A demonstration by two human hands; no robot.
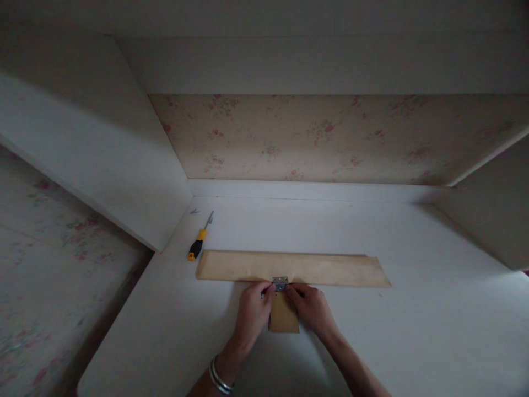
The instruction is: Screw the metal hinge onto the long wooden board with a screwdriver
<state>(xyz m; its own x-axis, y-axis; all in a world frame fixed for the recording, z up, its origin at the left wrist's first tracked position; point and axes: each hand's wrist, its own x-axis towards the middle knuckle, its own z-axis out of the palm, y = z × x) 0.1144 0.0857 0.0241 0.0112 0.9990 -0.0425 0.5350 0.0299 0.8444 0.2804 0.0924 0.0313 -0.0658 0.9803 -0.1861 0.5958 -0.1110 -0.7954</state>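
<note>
A small metal hinge (280,280) lies across the joint between a long wooden board (330,268) and a short wooden piece (284,317). The short piece meets the board's near edge about its middle. My left hand (253,310) pinches the hinge's left side, its fingers pressed together. From the right, my right hand (313,309) grips the hinge's other side with closed fingertips. The fingertips partly hide the hinge's lower leaf. Beyond the board's left end rests a screwdriver (198,242) with a yellow and black handle.
Several small screws (194,211) lie near the screwdriver's tip, at the back left of the white desk (413,331). A white side panel (124,160) rises at the left, and a flowered wall (289,138) stands behind. A shelf (309,66) hangs overhead.
</note>
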